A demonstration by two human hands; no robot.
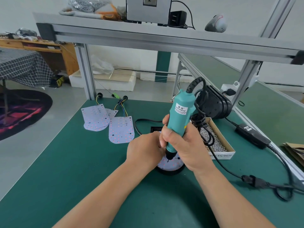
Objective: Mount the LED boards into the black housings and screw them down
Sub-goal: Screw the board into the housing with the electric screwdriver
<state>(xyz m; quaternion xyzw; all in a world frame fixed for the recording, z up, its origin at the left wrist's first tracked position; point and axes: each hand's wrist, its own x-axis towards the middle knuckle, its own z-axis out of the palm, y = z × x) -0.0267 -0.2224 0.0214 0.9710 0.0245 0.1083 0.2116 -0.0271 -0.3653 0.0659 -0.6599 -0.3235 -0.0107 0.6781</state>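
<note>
Head cam, green mat (74, 170).

A: Where's the board?

B: White board (172, 163) seated in a round black housing (171, 172), centre of the mat. Hands cover most of it, only the near edge shows.

A: Hands?

B: Right hand (182, 145) wrapped round the teal driver (180, 112), which is near upright with its bit down on the board. Left hand (144, 150) at the driver's 9 o'clock, fingers curled in by the nose. Its own back blocks the tips, so I cannot tell what they pinch.

A: Surroundings?

B: Spare boards (121, 129) with wire tails lie flat at 10 o'clock, well apart. Screw box (218, 145) at 3 o'clock, just beside the right hand, with the driver's cable (202, 127) looping over it. Adapter (252, 134) farther out at 3. Black stack (213, 104) at 1 o'clock, behind the box.
</note>
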